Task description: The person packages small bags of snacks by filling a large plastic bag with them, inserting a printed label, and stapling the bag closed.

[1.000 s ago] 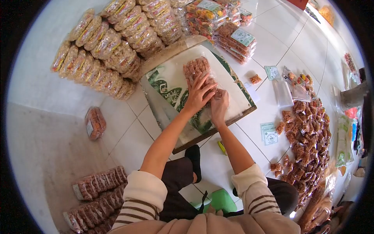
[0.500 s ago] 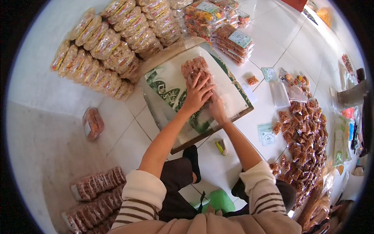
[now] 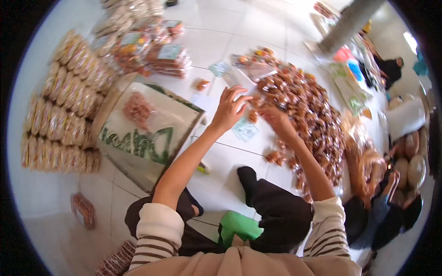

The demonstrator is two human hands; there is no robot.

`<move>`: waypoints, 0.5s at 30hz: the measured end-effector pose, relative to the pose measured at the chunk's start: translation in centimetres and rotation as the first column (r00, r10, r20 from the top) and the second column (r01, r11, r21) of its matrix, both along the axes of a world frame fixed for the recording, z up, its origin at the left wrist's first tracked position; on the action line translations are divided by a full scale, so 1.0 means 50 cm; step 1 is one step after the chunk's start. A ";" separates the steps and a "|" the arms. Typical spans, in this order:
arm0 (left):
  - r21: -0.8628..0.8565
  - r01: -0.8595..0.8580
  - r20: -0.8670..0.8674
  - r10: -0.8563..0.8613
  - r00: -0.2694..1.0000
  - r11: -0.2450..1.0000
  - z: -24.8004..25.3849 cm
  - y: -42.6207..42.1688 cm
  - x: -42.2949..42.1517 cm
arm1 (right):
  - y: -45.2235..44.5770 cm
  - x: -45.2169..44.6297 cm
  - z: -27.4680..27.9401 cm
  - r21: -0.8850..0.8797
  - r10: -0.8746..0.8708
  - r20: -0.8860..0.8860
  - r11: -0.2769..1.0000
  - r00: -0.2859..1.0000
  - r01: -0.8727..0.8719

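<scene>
My left hand [image 3: 229, 109] is raised over the tiled floor, its fingers apart with nothing seen in them. Beside it, my right hand [image 3: 277, 123] reaches to the near-left edge of a big heap of small clear packets with brown contents [image 3: 304, 110]. Motion blurs its fingers, so whether they grip a packet is unclear. Close to both hands, a small brown packet [image 3: 252, 116] lies by a pale green printed label [image 3: 245, 130]. On the cardboard box [image 3: 171, 102] to the left rests a clear pack of reddish-brown pieces [image 3: 138, 109].
Stacked bagged goods [image 3: 69, 101] line the left wall. Labelled packs [image 3: 168, 57] stand behind the box. A lone pack [image 3: 83, 210] lies at lower left. A green object [image 3: 239, 227] is between my legs. Other people [image 3: 391, 71] sit at the right, near a grey pillar [image 3: 350, 25].
Both hands have left the pack on the box and moved right to the heap of small packets. The pack stays on the box. My view has turned rightward.
</scene>
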State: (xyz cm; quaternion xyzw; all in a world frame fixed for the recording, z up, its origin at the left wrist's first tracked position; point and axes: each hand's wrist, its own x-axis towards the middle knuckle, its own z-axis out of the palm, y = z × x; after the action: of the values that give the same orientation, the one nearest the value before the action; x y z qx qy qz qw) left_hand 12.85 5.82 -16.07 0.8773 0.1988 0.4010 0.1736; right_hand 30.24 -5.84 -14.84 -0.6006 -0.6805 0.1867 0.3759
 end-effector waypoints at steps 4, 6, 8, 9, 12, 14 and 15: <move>-0.306 0.194 0.074 -0.179 0.981 0.932 -0.059 -0.131 0.167 | -0.148 0.131 -0.053 -0.073 -0.490 -0.077 0.871 0.868 0.486; -0.353 0.226 0.048 -0.224 0.973 0.908 -0.126 -0.186 0.227 | -0.208 0.171 -0.126 -0.122 -0.646 -0.129 0.763 0.752 0.635; -0.434 0.252 0.047 -0.257 0.965 0.865 -0.202 -0.228 0.277 | -0.255 0.186 -0.203 -0.133 -0.662 -0.136 0.750 0.738 0.648; -0.471 0.205 0.009 -0.227 0.974 0.858 -0.242 -0.244 0.296 | -0.267 0.187 -0.249 -0.162 -0.679 -0.126 0.733 0.723 0.660; -0.579 0.038 -0.111 -0.126 0.986 0.815 -0.382 -0.290 0.334 | -0.274 0.164 -0.377 -0.127 -0.682 -0.065 0.730 0.729 0.671; -0.634 -0.098 -0.200 -0.040 0.979 0.767 -0.436 -0.302 0.341 | -0.268 0.137 -0.425 -0.188 -0.646 0.000 0.750 0.763 0.634; -0.715 -0.090 -0.222 -0.103 0.970 0.694 -0.449 -0.298 0.339 | -0.259 0.124 -0.440 -0.165 -0.643 0.042 0.751 0.765 0.640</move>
State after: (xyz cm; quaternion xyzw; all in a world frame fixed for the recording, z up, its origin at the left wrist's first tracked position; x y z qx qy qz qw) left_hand 29.81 -9.07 -38.51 0.7821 0.3564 0.1792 0.4787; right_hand 36.45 -18.80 -36.82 -0.8255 -0.4117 0.1085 0.3705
